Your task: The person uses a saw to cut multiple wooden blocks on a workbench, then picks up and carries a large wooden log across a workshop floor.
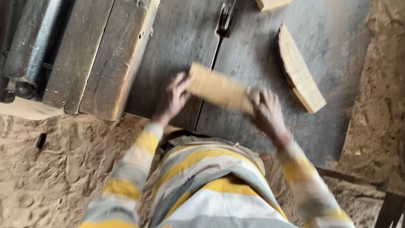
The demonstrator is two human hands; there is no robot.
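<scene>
Fingers of left hand (175, 98) and right hand (266, 115) clasp opp. ends of a short wood block (218, 89), held tilted just above the slot (211, 67) in the grey desk (253, 55). Curved offcut (300, 74) lies right of slot, well apart from block; planks (99, 55) lie left of slot, sawdust floor (55, 169) nearer the person.

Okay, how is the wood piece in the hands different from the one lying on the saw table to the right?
The held wood piece is gripped at both ends by the left hand and right hand; the loose offcut lies untouched. The held piece looks straight-edged, the offcut has one curved, bark-dark side. Both are pale, cut wood.
</scene>
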